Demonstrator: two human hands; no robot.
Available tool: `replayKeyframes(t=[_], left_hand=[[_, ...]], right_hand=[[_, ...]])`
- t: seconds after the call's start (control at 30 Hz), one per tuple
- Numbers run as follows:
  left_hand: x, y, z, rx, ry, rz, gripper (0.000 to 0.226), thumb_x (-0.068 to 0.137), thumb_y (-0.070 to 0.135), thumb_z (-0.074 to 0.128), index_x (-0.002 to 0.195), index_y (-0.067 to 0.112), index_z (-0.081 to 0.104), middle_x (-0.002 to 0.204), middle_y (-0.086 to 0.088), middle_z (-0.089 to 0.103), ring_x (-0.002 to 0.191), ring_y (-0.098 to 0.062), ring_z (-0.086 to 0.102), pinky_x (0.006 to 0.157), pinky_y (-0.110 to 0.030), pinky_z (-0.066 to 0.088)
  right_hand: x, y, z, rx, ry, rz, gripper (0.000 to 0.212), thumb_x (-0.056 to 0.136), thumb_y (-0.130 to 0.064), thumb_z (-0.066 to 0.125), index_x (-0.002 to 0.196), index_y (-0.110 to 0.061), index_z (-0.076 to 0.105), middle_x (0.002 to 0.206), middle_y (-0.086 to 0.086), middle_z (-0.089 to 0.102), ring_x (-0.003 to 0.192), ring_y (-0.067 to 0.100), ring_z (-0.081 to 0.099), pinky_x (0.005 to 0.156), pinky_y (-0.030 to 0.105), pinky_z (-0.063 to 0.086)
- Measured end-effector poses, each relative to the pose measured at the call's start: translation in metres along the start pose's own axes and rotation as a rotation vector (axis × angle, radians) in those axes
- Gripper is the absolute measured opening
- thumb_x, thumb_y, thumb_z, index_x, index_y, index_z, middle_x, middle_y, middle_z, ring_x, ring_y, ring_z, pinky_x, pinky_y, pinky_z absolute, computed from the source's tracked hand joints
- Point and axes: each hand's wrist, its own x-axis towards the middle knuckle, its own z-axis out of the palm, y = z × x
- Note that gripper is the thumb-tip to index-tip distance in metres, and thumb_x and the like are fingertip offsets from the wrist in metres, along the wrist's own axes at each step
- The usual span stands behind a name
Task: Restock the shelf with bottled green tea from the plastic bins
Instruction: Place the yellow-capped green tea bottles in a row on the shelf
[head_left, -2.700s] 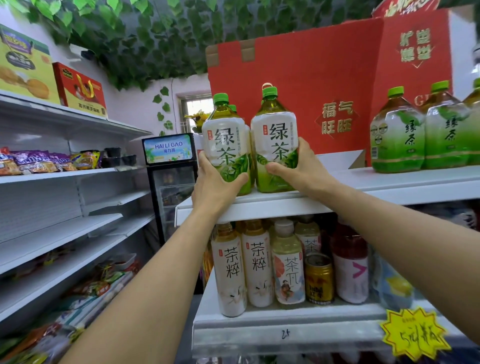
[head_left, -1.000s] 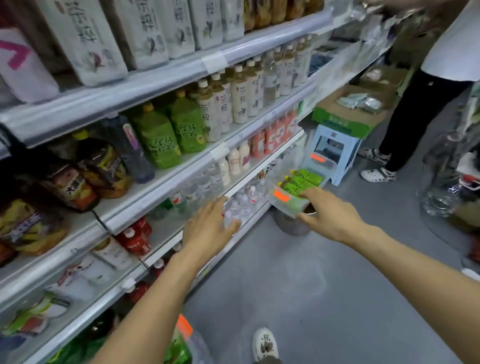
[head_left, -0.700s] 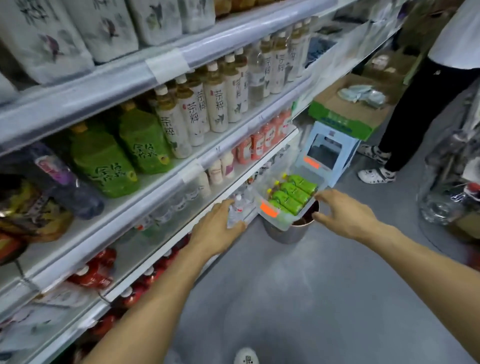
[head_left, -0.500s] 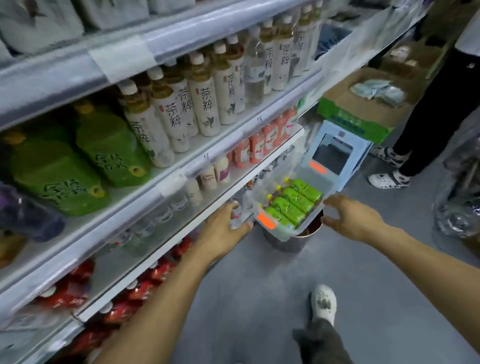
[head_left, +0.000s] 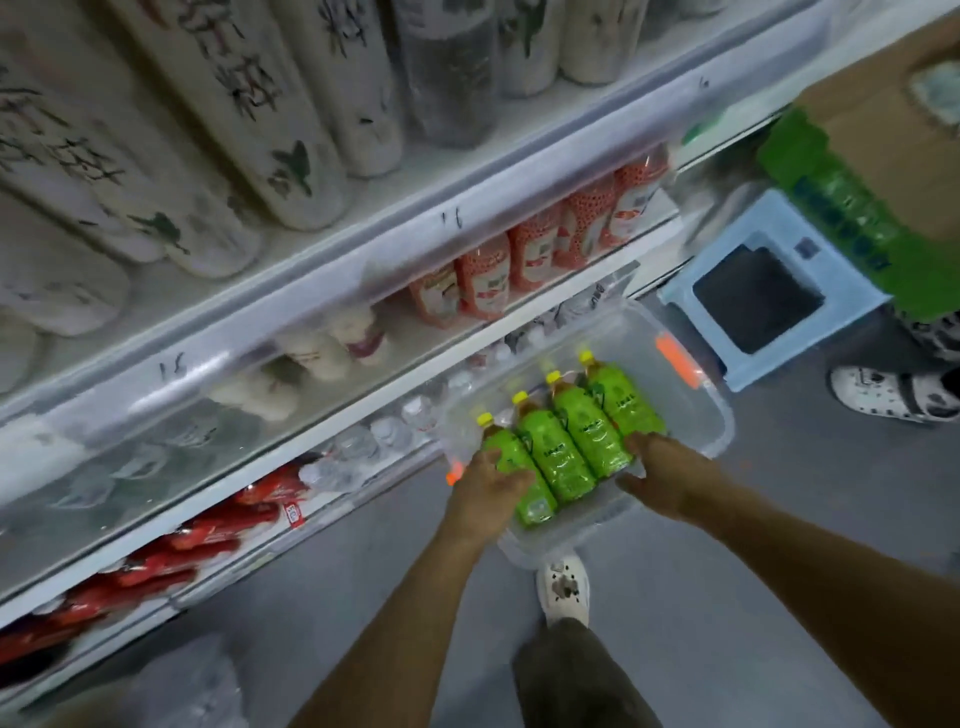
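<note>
A clear plastic bin (head_left: 711, 410) with orange latches sits low beside the shelf (head_left: 322, 270). Several green tea bottles (head_left: 584, 434) with yellow caps lie side by side in it, caps pointing to the shelf. My left hand (head_left: 485, 493) lies over the leftmost bottle (head_left: 535, 506) with its fingers curled across the bottle's middle. My right hand (head_left: 662, 473) is at the bin's near right side, fingers and thumb spread against the bases of the right-hand bottles. The picture is blurred by motion.
Shelves on the left carry tall white tea bottles, orange bottles (head_left: 540, 254), water bottles and red packs (head_left: 171, 551). A blue stool (head_left: 774, 291) and a green-edged carton (head_left: 883, 156) stand beyond the bin. Another person's white shoe (head_left: 893, 395) is at right; my own shoe (head_left: 563, 592) is below the bin.
I turned from the top shelf, where both hands held large green tea bottles, down to the floor bin. Both hands moved from open in the air onto the bottles in the bin.
</note>
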Motion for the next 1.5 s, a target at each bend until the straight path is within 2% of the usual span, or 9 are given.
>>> replayKeyframes(t=[0.07,0.13,0.3,0.4,0.57,0.73,1.0,1.2,1.5], left_hand=[[0.044,-0.015,0.029,-0.057,0.031,-0.113,0.074,0.074,0.045,0.075,0.136,0.015,0.047,0.1,-0.016,0.068,0.091,-0.033,0.067,0.08,-0.042,0.052],[0.086,-0.035,0.053,-0.055,0.077,-0.205,0.085,0.064,0.054,0.071,0.138,0.02,0.044,0.123,-0.024,0.065,0.109,-0.043,0.065,0.091,-0.054,0.053],[0.132,-0.046,0.083,0.02,0.184,-0.252,0.084,0.077,0.04,0.073,0.146,0.01,0.035,0.132,-0.021,0.057,0.118,-0.039,0.06,0.097,-0.04,0.05],[0.159,-0.059,0.097,0.046,0.234,-0.298,0.084,0.088,0.025,0.07,0.153,0.01,0.02,0.139,-0.026,0.048,0.124,-0.044,0.053,0.103,-0.044,0.045],[0.189,-0.069,0.117,0.065,0.3,-0.352,0.097,0.089,0.024,0.069,0.156,0.013,0.001,0.143,-0.025,0.038,0.126,-0.046,0.049,0.104,-0.046,0.04],[0.207,-0.073,0.122,0.071,0.289,-0.37,0.119,0.084,0.023,0.077,0.157,0.019,-0.017,0.149,-0.021,0.028,0.129,-0.048,0.046,0.105,-0.047,0.039],[0.218,-0.082,0.125,0.068,0.328,-0.34,0.118,0.083,0.024,0.078,0.158,0.022,-0.013,0.148,-0.021,0.029,0.126,-0.048,0.048,0.102,-0.05,0.04],[0.215,-0.078,0.121,0.042,0.33,-0.353,0.114,0.082,0.021,0.078,0.158,0.019,-0.007,0.147,-0.021,0.031,0.129,-0.049,0.045,0.105,-0.05,0.039],[0.19,-0.069,0.099,0.055,0.298,-0.325,0.108,0.077,0.024,0.082,0.153,0.02,0.006,0.139,-0.02,0.042,0.125,-0.045,0.048,0.103,-0.047,0.043]], right_hand=[[0.033,0.018,0.012,0.009,-0.048,0.004,0.047,0.091,-0.041,0.062,0.128,-0.015,0.051,0.128,0.01,0.059,0.12,0.028,0.056,0.093,0.034,0.047],[0.065,0.036,0.023,0.032,-0.077,0.013,0.048,0.09,-0.041,0.063,0.127,-0.013,0.051,0.126,0.012,0.058,0.118,0.029,0.056,0.092,0.035,0.047],[0.132,0.068,0.046,0.048,-0.01,0.099,0.061,0.09,-0.03,0.062,0.141,-0.009,0.037,0.135,0.017,0.046,0.126,0.038,0.044,0.099,0.041,0.042],[0.166,0.078,0.059,0.059,0.021,0.155,0.07,0.09,-0.025,0.062,0.146,-0.003,0.024,0.137,0.02,0.039,0.129,0.038,0.038,0.1,0.044,0.041],[0.208,0.088,0.077,0.088,0.104,0.194,0.081,0.093,-0.029,0.058,0.151,-0.004,0.007,0.137,0.022,0.038,0.128,0.04,0.04,0.095,0.047,0.043],[0.225,0.097,0.086,0.09,0.088,0.22,0.102,0.074,-0.03,0.077,0.148,-0.007,0.01,0.13,0.021,0.042,0.12,0.042,0.046,0.087,0.049,0.047],[0.24,0.103,0.089,0.008,0.111,0.197,0.11,0.073,-0.036,0.083,0.149,-0.007,0.009,0.127,0.023,0.043,0.114,0.043,0.051,0.084,0.05,0.047],[0.239,0.097,0.074,0.022,0.052,0.184,0.104,0.07,-0.032,0.083,0.144,-0.001,0.017,0.128,0.023,0.045,0.115,0.043,0.052,0.085,0.047,0.046],[0.206,0.093,0.028,-0.018,-0.045,0.166,0.09,0.074,-0.044,0.08,0.137,-0.003,0.032,0.125,0.016,0.056,0.114,0.035,0.056,0.089,0.041,0.045]])
